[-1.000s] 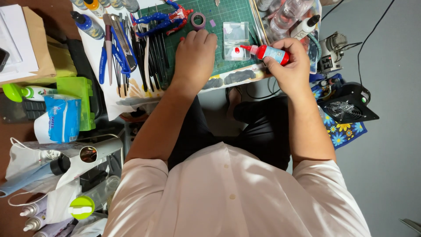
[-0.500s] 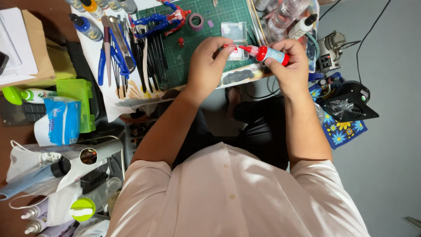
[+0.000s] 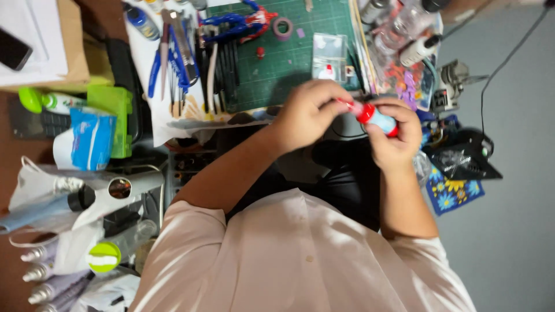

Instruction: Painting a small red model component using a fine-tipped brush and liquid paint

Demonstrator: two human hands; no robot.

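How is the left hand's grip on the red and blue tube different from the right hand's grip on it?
The right hand wraps around the body of the red and blue tube, fingers curled about it, while the left hand only pinches its narrow red tip with the fingertips. The left hand sits over the edge of the green cutting mat; the right hand hangs past the desk edge, above the lap. Both touch the same tube.

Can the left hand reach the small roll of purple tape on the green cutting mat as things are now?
Probably yes. The roll of purple tape lies uncovered on the green cutting mat, with open mat between. But the left hand now grips the tip of the red-capped bottle and must release first.
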